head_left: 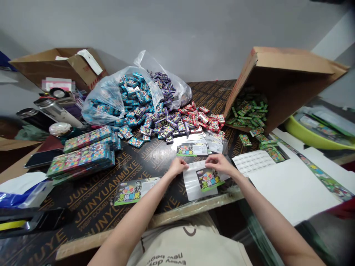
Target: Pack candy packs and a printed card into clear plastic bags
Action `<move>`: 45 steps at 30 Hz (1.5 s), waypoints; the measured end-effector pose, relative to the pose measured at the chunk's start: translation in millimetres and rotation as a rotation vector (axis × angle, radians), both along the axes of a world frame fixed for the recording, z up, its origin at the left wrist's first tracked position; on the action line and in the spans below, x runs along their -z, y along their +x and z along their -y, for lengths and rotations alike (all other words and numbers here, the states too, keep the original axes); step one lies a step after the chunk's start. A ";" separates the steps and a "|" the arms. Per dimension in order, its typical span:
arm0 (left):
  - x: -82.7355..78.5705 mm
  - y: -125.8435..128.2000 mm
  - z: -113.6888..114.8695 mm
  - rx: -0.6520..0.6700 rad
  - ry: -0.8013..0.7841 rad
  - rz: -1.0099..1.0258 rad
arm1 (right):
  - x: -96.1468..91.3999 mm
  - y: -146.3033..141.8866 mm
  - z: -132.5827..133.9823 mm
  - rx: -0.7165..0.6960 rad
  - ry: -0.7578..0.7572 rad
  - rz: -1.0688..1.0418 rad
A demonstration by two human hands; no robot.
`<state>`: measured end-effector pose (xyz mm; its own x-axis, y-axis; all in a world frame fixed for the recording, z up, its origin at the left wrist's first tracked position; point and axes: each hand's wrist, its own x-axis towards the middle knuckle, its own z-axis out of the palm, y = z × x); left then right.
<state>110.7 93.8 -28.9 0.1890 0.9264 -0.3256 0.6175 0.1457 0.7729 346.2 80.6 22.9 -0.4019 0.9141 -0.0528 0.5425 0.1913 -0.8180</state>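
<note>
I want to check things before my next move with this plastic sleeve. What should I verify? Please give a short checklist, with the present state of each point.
Both hands on the clear plastic sleeve: ok, the left hand and right hand touch its upper edge.
Printed card inside the sleeve, face up: ok.
Sleeve opening closed: cannot tell.
Second card, left of the left hand, sleeved: cannot tell.
Green packets all inside the tipped carton: not ok, some lie on the plywood table.
</note>
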 end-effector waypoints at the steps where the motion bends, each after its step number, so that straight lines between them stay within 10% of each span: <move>1: 0.2 4.5 1.1 0.006 0.014 -0.018 | 10.3 -7.5 -0.1 0.014 0.022 0.046; 7: -8.4 -13.7 -0.9 -0.056 0.158 -0.159 | 61.8 -18.9 4.4 0.120 0.400 0.396; 16: -48.0 -188.0 -62.5 -0.390 0.367 -0.544 | 47.2 -58.8 -4.5 0.145 0.546 0.320; 22: -15.8 -135.2 -15.8 -0.247 0.386 -0.629 | 42.6 -125.6 -22.9 -0.061 0.386 0.180; 27: -23.2 -124.3 25.9 -0.200 0.378 -0.579 | 51.0 -174.3 -16.6 -0.135 0.346 0.283; 34: -39.3 -152.7 94.5 0.393 0.307 -0.331 | 55.2 -197.6 -35.0 -0.320 0.335 0.309; 38: -29.2 -161.9 117.7 0.287 0.341 -0.424 | 49.7 -186.6 -46.7 -0.412 0.359 0.329; 45: -19.5 -180.2 113.1 -0.058 0.452 -0.461 | 50.1 -194.2 -9.4 -0.142 0.353 0.261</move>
<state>-69.5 -19.3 -9.4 0.0681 0.9957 0.0631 0.9016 -0.0885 0.4233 152.0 90.1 -27.2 -0.5393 0.8310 0.1362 0.6697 0.5213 -0.5290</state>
